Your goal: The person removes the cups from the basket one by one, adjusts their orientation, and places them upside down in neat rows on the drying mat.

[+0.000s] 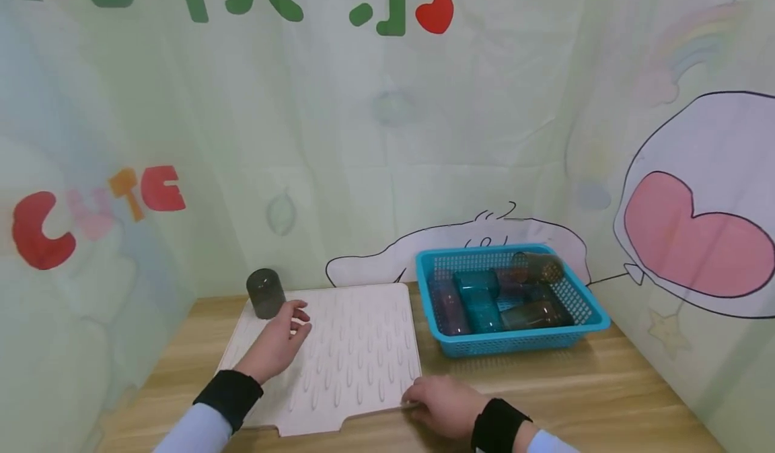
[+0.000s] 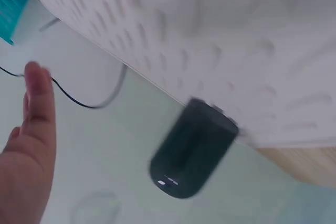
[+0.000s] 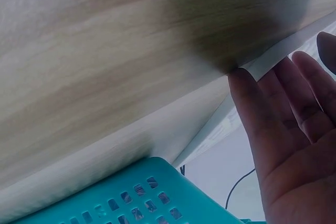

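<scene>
A dark grey see-through cup (image 1: 265,294) stands upside down at the far left corner of a white ridged drip tray (image 1: 363,325). Beside the cup, my left hand (image 1: 276,340) hovers over the tray with fingers loosely bent and nothing in its grasp. A gap shows between that hand (image 2: 31,145) and the cup (image 2: 194,148) in the left wrist view. My right hand (image 1: 445,404) holds the tray's near right corner. In the right wrist view the thumb of this hand (image 3: 294,150) meets the tray's edge, with the other fingers across it.
A blue perforated basket (image 1: 514,342) sits at the back right of the wooden table (image 1: 545,379). Several tinted cups lie in it, among them a teal cup (image 1: 481,301) and a brown cup (image 1: 535,315). A printed curtain (image 1: 363,136) hangs behind the table.
</scene>
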Available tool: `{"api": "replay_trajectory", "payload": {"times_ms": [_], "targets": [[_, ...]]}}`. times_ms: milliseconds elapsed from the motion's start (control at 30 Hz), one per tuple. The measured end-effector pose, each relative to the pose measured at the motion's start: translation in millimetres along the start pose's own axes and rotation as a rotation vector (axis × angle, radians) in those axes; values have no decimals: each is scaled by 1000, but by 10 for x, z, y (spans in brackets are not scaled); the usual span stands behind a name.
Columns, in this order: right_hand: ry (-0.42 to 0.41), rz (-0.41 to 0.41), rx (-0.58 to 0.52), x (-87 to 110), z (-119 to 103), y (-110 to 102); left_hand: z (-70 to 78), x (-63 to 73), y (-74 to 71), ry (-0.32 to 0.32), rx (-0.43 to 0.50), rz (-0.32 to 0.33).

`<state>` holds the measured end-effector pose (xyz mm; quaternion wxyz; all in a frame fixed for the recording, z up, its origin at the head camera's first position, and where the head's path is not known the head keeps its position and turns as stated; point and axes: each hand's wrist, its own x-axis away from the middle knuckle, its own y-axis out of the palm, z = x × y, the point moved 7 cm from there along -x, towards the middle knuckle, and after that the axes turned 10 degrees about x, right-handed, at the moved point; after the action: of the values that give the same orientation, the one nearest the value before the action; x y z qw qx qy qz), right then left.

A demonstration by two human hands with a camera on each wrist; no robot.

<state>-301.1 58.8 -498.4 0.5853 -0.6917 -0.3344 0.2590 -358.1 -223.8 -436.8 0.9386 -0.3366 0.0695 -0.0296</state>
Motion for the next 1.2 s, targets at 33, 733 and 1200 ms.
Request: {"api": "replay_trajectory", "payload": {"times_ms": [33, 733, 1200], "targets": [[6, 5, -1, -9, 11, -22, 39, 23, 57, -5, -10, -23], [63, 6, 49, -77, 42, -145, 476, 531, 932, 170, -274, -320], [56, 18, 57, 18, -73, -49, 467, 730, 1201, 251, -404, -399]]}}
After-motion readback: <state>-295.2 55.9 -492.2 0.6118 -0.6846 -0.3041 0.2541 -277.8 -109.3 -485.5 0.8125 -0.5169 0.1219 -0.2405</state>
